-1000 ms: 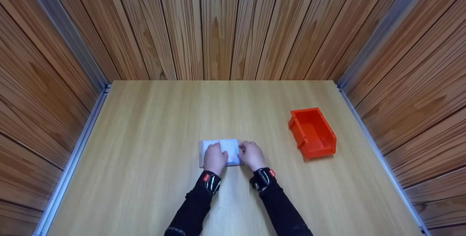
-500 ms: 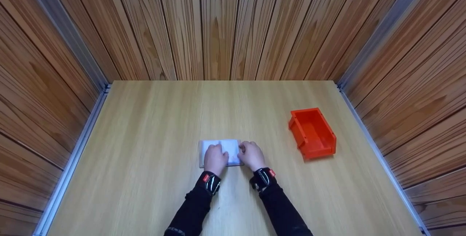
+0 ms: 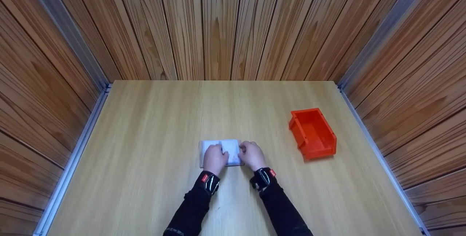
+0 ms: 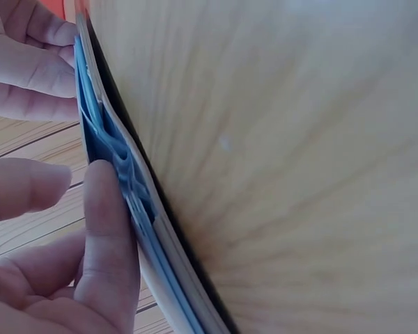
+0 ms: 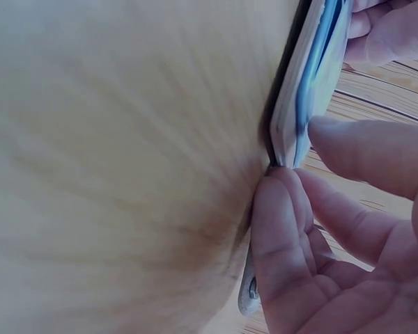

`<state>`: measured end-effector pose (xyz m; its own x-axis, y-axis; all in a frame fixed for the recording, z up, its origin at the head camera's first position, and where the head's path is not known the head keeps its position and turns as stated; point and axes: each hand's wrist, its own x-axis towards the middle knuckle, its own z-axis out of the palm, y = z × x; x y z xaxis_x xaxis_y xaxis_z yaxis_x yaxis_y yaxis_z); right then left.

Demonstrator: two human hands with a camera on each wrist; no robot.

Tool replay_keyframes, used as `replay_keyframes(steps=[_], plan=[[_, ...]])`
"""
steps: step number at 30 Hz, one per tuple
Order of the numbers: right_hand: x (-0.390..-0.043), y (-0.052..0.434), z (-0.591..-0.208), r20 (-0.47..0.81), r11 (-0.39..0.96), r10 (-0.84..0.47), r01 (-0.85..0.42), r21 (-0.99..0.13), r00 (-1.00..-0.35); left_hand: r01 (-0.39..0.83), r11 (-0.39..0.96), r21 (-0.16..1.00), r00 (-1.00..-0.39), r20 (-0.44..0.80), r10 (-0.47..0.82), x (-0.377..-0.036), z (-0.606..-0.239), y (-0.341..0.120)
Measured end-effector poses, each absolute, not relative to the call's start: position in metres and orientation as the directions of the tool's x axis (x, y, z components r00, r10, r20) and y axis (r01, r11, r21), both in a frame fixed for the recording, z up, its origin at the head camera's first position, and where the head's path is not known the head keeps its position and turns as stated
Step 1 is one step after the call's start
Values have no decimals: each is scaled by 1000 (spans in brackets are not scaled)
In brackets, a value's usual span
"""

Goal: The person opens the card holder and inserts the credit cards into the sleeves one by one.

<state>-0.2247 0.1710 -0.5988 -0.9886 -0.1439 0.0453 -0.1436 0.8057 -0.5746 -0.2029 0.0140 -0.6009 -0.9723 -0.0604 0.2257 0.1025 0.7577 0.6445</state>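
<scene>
Head view is showing a flat white pad lying on the table, near the front edge and roughly centred, its long axis running left to right across the person. Both hands are resting on it: the left hand is covering its left-middle part and the right hand is sitting at its right end, so the pad is lying directly under and just ahead of both sets of fingers, neither hand being nearer than the other.

Left wrist view is showing the pad edge-on as a thin stack with blue layers, the left fingers curling onto its top face with the thumb alongside. Right wrist view is showing the right thumb pressing at the pad's lower edge where it is meeting the table, while the fingers are closing over the top, pinching that edge.

An orange bin is standing well apart to the right, open side up.
</scene>
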Motion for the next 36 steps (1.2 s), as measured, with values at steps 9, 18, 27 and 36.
replay_keyframes(steps=[9,18,27,36], plan=[[-225,173,-599,51,787,-137,-140,-601,-989,70,722,688,-984,166,-63,-203,-600,8],[-224,178,-588,116,747,-85,-141,-650,-990,29,666,745,-986,132,-104,-201,-595,-5],[-226,187,-584,172,775,-42,-141,-616,-984,-6,673,740,-980,131,-153,-198,-591,-19],[-231,194,-588,85,811,37,-20,-585,-996,-95,671,735,-978,56,-200,-199,-592,-33]])
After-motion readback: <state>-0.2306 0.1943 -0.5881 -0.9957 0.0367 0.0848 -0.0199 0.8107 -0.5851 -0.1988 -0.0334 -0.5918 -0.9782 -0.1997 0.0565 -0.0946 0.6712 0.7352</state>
